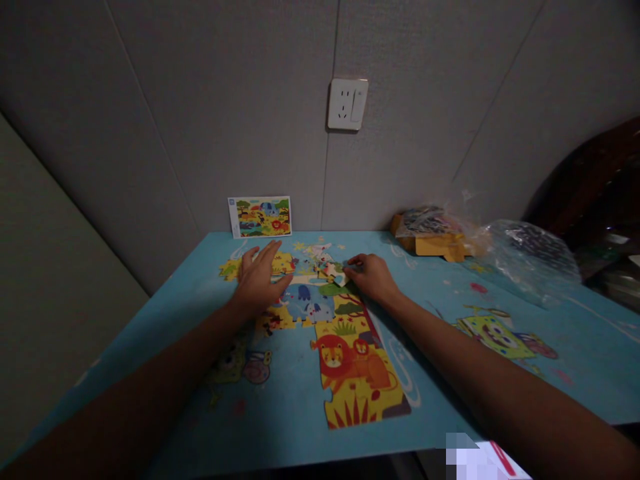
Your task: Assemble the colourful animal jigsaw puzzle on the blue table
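Note:
A partly joined jigsaw puzzle (357,373) lies on the blue table, with orange lions at its near right and blue elephants farther back. My right hand (371,275) pinches a pale puzzle piece (337,274) at the puzzle's far right corner. Over the far left part of the puzzle is my left hand (261,280), fingers spread, holding nothing. Beyond that hand lie yellow puzzle pieces (231,269). A reference picture card (264,217) leans on the wall behind, showing the same animals.
An opened orange-brown packet (439,245) and a crumpled clear plastic bag (530,257) lie at the table's back right. The table (280,427) meets a grey wall with a white socket (348,104). A cartoon print (497,335) decorates the tabletop.

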The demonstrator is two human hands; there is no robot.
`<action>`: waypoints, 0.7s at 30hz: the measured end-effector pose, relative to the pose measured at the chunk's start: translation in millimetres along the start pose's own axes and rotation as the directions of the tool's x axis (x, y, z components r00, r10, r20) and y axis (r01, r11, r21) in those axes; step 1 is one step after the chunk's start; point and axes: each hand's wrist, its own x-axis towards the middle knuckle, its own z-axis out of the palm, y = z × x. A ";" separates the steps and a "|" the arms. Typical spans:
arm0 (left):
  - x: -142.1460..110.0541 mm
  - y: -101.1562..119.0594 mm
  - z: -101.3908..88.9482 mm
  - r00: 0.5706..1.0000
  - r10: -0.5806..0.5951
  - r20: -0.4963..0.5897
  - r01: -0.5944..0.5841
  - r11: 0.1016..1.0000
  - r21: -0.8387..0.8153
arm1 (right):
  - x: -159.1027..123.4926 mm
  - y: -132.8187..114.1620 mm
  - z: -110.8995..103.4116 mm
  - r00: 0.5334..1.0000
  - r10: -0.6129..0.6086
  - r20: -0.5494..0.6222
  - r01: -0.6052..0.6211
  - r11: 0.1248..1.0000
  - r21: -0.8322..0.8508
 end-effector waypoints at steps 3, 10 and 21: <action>3.5 -8.2 3.4 0.994 -0.092 0.055 0.090 0.995 0.045 | 1.1 0.9 1.7 0.999 -0.016 -0.047 0.011 0.995 -0.099; 11.4 -17.4 4.4 0.990 -0.066 0.122 0.058 0.996 0.068 | -9.0 -12.6 3.3 0.997 -0.066 -0.044 0.063 0.996 -0.063; 10.5 -12.9 4.0 0.993 -0.103 0.052 0.103 0.995 0.007 | -19.6 -23.4 2.3 0.959 -0.267 -0.097 0.276 0.956 0.097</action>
